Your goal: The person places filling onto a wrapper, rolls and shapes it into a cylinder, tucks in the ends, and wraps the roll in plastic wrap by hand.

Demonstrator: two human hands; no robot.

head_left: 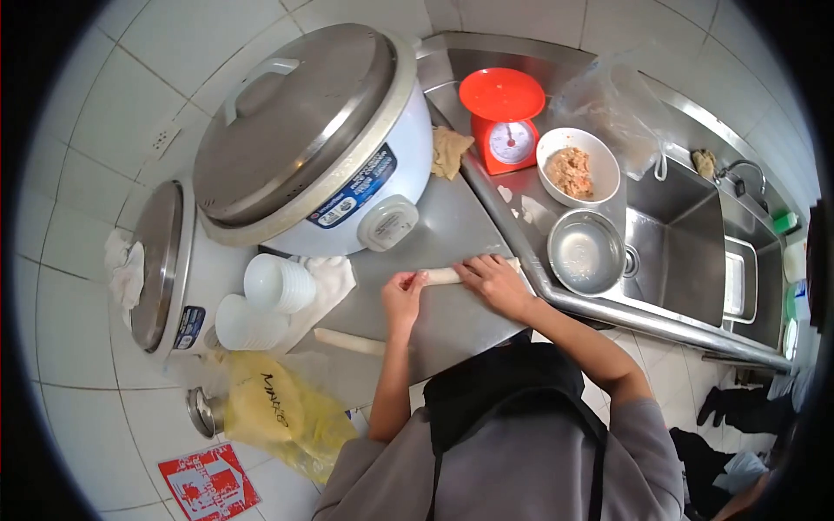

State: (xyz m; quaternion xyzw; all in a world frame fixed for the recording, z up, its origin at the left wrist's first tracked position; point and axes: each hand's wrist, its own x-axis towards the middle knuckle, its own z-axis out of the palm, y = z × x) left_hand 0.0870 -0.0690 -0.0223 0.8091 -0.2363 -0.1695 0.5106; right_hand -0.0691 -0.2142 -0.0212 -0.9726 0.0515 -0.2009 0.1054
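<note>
A long pale roll [442,276] lies across the steel counter [443,227], between and under my hands. My left hand [404,295] pinches its left end with thumb and fingers together. My right hand [493,283] rests over its right part, fingers spread along it, with a bit of the roll's end showing beyond. A second pale roll [349,341] lies on the counter to the lower left of my left hand. Up and right of my right hand, a white bowl [557,185] holds an orange-pink minced filling [571,173]. Below that bowl stands a metal bowl [586,253] with cloudy liquid.
A large rice cooker [304,139] and another lidded cooker [162,269] stand left. Stacked white cups [280,283], a yellow bag [278,408], a red scale [501,122], a clear plastic bag [617,113] and a sink [673,234] surround the counter. Part of another person [743,499] shows lower right.
</note>
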